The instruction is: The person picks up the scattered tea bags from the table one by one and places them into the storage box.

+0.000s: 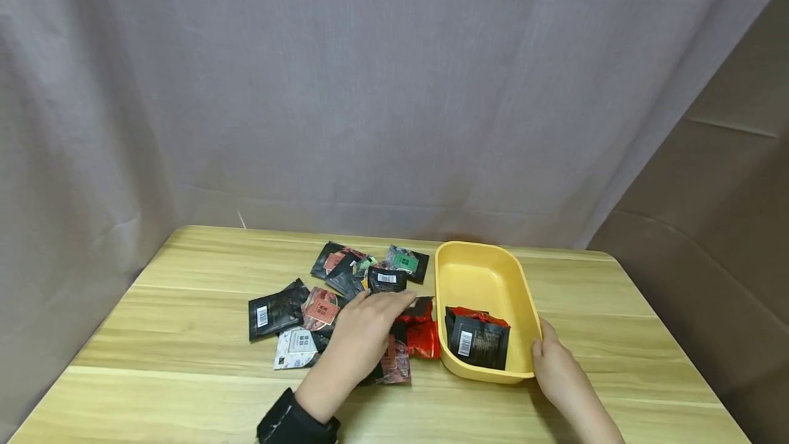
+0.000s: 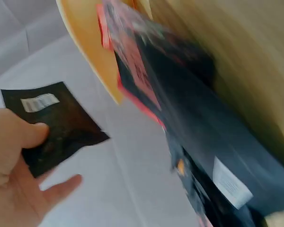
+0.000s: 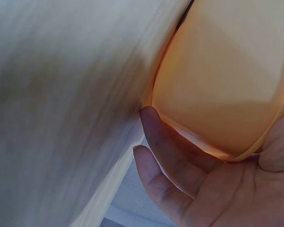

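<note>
Nearest us, at seven o'clock in the head view, black sleeve point(image 1: 298, 423) fabric reaches over a wood-grain table point(image 1: 185, 334), where we see a yellow tray point(image 1: 481, 279) and, at nine o'clock from it, a heap of packets point(image 1: 320, 310). Our right hand point(image 1: 559, 362) grips the tray's four-o'clock side, fingers curled along its outside, while our left hand point(image 1: 364, 327) is over the heap. Several bundled packets point(image 1: 481, 344) sit at the tray's six-o'clock end, and our left thumb and fingers pinch one black packet point(image 2: 64, 120), another finger spread apart.

Smooth plastic bin point(image 1: 471, 286), glossy red packet point(image 1: 422, 341), wood-grained tabletop point(image 1: 154, 334), cloth backdrop point(image 1: 370, 88)
</note>
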Tool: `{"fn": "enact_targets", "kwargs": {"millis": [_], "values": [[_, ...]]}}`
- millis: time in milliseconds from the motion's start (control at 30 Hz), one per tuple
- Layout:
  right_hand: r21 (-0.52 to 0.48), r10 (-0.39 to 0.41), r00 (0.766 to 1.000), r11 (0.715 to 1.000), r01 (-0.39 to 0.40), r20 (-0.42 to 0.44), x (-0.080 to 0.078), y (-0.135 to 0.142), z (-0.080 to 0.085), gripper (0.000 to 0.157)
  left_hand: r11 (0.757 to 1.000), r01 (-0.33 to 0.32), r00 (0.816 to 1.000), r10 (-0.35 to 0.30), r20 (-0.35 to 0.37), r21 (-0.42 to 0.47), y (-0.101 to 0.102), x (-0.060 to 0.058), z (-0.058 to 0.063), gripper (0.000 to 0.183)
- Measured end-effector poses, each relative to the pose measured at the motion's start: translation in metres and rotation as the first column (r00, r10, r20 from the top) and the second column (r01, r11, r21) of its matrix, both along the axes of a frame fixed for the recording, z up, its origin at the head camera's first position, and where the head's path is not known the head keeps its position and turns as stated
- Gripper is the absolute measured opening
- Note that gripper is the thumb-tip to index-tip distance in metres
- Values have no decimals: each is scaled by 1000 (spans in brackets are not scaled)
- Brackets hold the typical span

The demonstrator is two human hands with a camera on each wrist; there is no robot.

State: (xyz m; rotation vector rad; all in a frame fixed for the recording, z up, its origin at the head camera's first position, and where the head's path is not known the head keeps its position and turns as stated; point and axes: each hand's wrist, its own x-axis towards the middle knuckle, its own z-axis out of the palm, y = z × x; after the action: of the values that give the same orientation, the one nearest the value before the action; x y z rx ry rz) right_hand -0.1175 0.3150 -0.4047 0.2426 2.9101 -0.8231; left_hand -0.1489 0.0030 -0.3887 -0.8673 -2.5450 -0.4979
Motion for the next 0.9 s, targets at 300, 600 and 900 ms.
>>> {"fn": "enact_targets", "kwargs": {"millis": [300,600,900], "values": [[-6,1,1000,1000,-1,3,1,-1,0,53,963,164,972,-195,-132,-213,61,4,6,44],[-7,17,999,1000,-17,-28,2,0,-1,52,919,180,974,-215,-65,-352,103,6,-4,37],[-2,13,999,1000,-13,-46,3,-1,-1,52,914,211,977,-184,110,-348,106,11,-6,38]]}}
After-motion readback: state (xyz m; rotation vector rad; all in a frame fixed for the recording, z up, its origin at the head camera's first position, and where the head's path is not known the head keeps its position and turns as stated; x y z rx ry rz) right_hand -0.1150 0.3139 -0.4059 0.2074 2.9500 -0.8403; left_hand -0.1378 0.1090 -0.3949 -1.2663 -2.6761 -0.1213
